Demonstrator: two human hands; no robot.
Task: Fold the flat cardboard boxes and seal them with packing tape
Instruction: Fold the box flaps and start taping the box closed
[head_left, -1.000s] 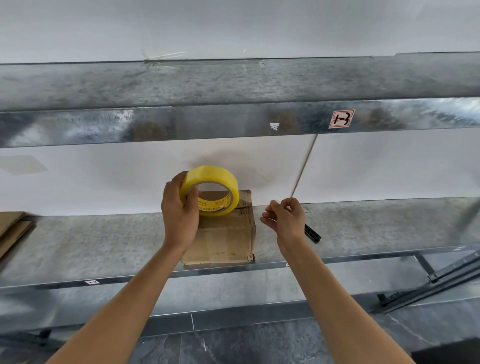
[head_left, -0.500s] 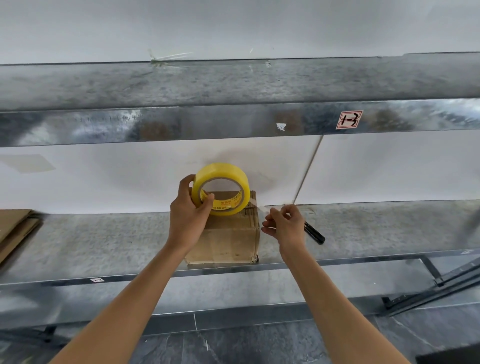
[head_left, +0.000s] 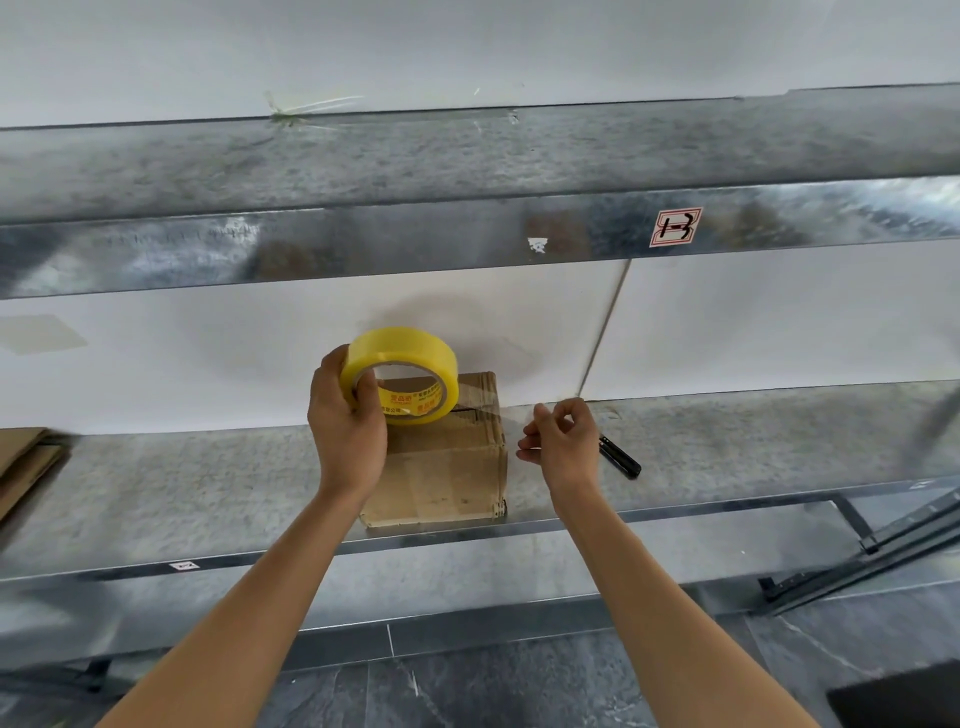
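While gripping the yellow tape roll (head_left: 402, 347) in the left hand (head_left: 347, 436), holds it on edge just above the top of the cardboard box (head_left: 441, 470), core facing the camera. Fingers (head_left: 332, 374) curled round the roll's left rim, with one digit hooked inside the core. Red print visible on the inner ring.

Pinches, with the right hand (head_left: 563, 444), the free end of a clear tape strip (head_left: 501, 413): thumb and forefinger pressed together on it, remaining fingers curled toward the palm. Strip faint, running from the lower right of the roll across the box's upper right corner to the pinch; hard to trace along its full length.

Box position: upright on the metal shelf (head_left: 208, 483), at the front edge, roughly midway along the visible length, near face level with that edge. One hand at each side of the box.

Other items on the shelf: a black pen-shaped tool (head_left: 623, 462) lying just right of the right hand, partly hidden behind it; flat cardboard sheets (head_left: 26, 462) at the left end, cut off by the frame. Above, an upper shelf (head_left: 467, 156) carrying a red-and-white label (head_left: 670, 227) on its front lip. Behind, a white wall (head_left: 208, 364); below, dark floor tiles (head_left: 519, 686).
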